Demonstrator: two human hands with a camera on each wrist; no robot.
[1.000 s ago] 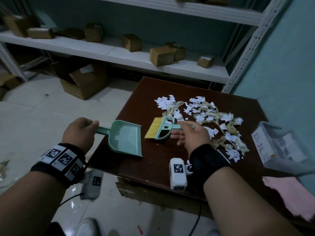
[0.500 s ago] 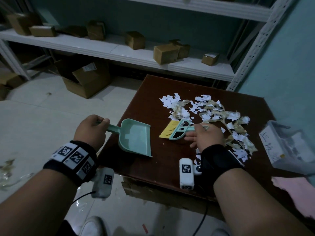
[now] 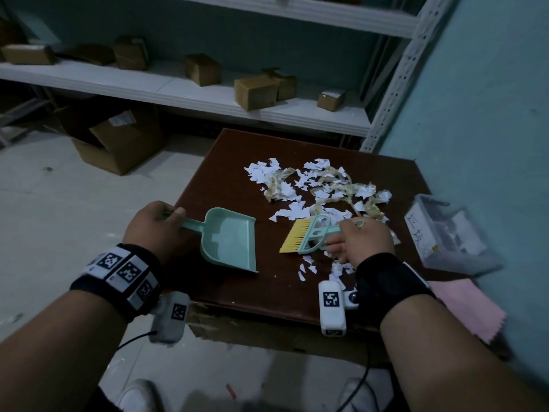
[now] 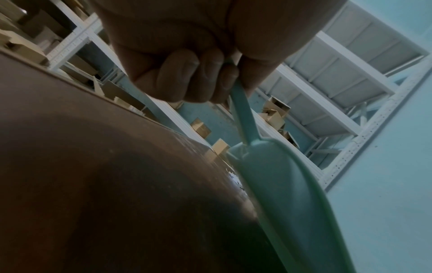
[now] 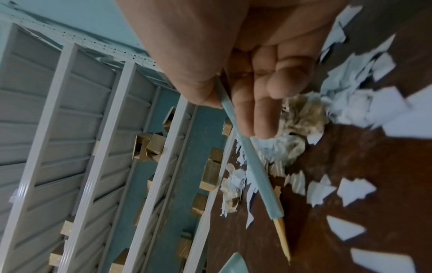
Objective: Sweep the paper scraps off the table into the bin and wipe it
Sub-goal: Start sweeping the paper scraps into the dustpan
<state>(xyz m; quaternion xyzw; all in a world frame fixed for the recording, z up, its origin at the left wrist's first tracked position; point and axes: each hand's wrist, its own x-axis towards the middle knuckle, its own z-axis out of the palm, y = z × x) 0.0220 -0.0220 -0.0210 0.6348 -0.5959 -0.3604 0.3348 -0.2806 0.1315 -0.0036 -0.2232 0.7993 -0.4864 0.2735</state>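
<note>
Left hand [image 3: 154, 226] grips empty dustpan [image 3: 230, 242], right hand [image 3: 361, 242] holds brush [image 3: 309, 236]; paper scraps [image 3: 315, 188] unswept (wiping untouched).

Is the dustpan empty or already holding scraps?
Empty. The head view shows the dustpan with a bare mint floor; the paper scraps still lie on the table.

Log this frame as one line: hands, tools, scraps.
left hand: grips dustpan handle | right hand: holds brush | scraps: on table | pan: empty

Dim, bluish light — soft blur (wrist views) — edges warped.
</note>
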